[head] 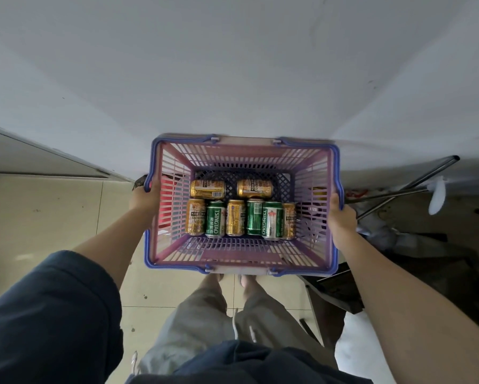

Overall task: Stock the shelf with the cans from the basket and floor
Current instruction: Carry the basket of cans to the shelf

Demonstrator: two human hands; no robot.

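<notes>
1. Head view: pale wall ahead, tiled floor point(53, 217) below; I see no shelf in frame.
2. Basket point(241, 263) is carried level. My left hand point(145, 199) grips its left rim, my right hand point(340, 217) its right rim.
3. Eight cans point(242, 213) lie on their sides in the bottom, gold and green.
4. Judged step: transport to the shelf. Next: set the basket down, free one hand, lift a can.

1 purple slatted plastic basket point(313, 173) w/ blue rim. Inside: 8 cans total. 5 gold aluminium beer cans point(195, 216), 2 of them in the far row, 3 in the near row. 3 green aluminium Tsingtao cans point(215, 223), all near row. 2 hands point(145, 199) on the rim.
</notes>
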